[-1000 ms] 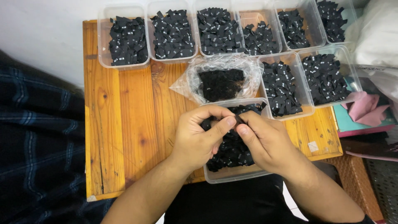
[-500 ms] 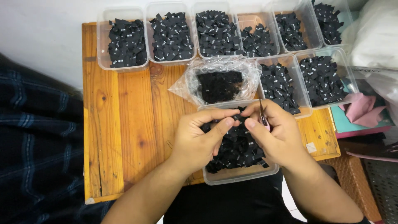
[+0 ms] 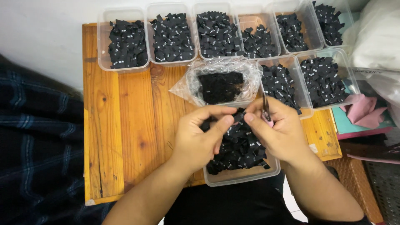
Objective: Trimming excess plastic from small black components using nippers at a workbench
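My left hand (image 3: 200,135) and my right hand (image 3: 277,131) meet above a clear plastic tub (image 3: 237,175) full of small black fabric labels. Both pinch one black label (image 3: 237,116) between thumbs and forefingers. A small pair of snips (image 3: 265,109) with a pink handle also sits in my right hand, blades pointing up. Just beyond the hands lies a crumpled clear plastic bag (image 3: 218,83) holding a dark bundle of labels.
Several clear tubs of black labels line the far edge of the wooden table (image 3: 121,125), among them one at the far left (image 3: 123,43), and two more stand at the right (image 3: 323,77). Pink cloth (image 3: 364,112) and white bags (image 3: 371,41) lie off the right edge. Dark plaid fabric (image 3: 37,146) is at left.
My hands have shifted slightly up and apart; the snips, hidden a second ago, now stick up from my right hand, and the label is stretched between my fingertips.
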